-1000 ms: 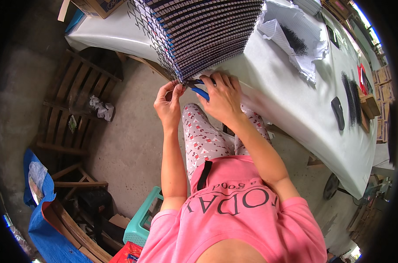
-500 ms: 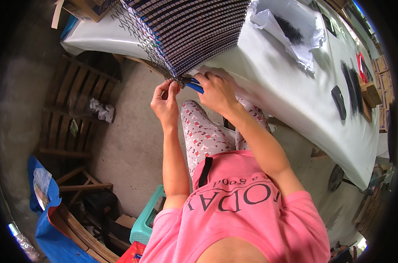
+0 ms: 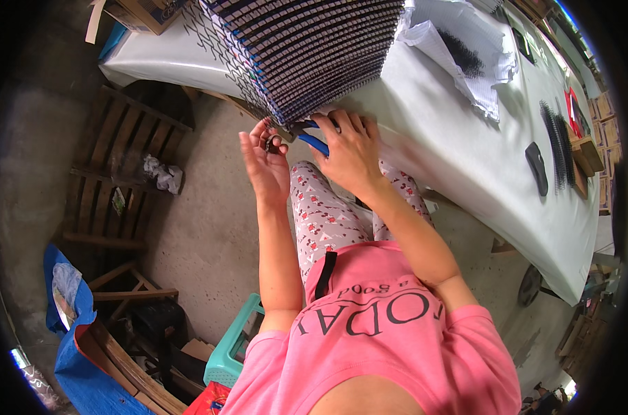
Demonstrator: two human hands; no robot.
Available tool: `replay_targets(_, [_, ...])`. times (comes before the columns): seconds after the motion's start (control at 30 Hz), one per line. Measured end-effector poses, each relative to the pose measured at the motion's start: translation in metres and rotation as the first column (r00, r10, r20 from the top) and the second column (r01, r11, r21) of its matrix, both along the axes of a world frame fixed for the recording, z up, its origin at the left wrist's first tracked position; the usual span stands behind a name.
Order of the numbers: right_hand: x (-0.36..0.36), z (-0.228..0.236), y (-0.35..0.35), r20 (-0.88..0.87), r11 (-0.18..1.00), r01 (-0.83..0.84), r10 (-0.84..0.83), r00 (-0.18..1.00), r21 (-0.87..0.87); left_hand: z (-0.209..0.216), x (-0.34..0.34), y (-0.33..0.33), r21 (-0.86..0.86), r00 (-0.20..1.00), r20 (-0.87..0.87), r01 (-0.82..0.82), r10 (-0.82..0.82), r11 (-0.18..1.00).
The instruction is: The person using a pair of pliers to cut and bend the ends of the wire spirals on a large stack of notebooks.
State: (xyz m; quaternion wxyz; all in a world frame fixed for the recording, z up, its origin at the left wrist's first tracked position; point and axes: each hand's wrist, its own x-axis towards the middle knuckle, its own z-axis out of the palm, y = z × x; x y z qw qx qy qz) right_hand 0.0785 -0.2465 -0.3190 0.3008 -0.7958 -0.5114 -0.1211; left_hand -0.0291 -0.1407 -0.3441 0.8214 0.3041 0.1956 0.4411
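Observation:
A large woven sheet of dark wavy strips and pale bands, with blue along its edge (image 3: 307,59), rises from the white-covered table and narrows to a corner near my hands. Against that corner are the jaws of blue-handled pliers (image 3: 314,144). My right hand (image 3: 353,151) is closed around the pliers, fingers spread over the upper handle. Just left of the corner, my left hand (image 3: 267,166) has its fingers curled by a small dark curved piece (image 3: 271,144), too small to name. One outer digit of that hand stands apart. Loose wavy wire ends (image 3: 217,52) stick out along the sheet's left side.
On the white table cover (image 3: 425,131) lie crumpled white packing (image 3: 490,90) with dark wavy strips, a black elongated object (image 3: 535,168) and more dark strips (image 3: 557,145). A wooden slatted rack (image 3: 113,166) stands left. A teal stool (image 3: 231,346) is beside me.
My left hand has loosened from its pinch, with one digit now lifted away and the palm turned more to view. The plier handles have spread wider; my right hand has shifted slightly.

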Motion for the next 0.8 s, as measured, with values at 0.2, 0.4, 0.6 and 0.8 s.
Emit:
replay_targets(0.2, [-0.006, 0.002, 0.005, 0.031, 1.0, -0.012, 0.013, 0.999, -0.026, -0.013, 0.021, 0.008, 0.748, 0.64, -0.48, -0.059, 0.6, 0.661])
replay_targets(0.4, [0.001, -0.014, 0.008, -0.105, 0.991, -0.072, 0.061, 0.993, -0.11, -0.015, 0.039, 0.004, 0.899, 0.527, -0.299, -0.124, 0.795, 0.421])
replay_targets(0.6, [0.003, 0.005, -0.008, -0.082, 0.996, -0.036, 0.029, 0.996, -0.084, -0.021, 0.033, 0.011, 0.801, 0.697, -0.298, -0.188, 0.652, 0.568])
replay_targets(0.8, [-0.002, 0.013, -0.001, 0.036, 0.999, 0.043, -0.042, 0.998, -0.031, -0.024, 0.025, 0.013, 0.739, 0.767, -0.319, -0.167, 0.557, 0.653])
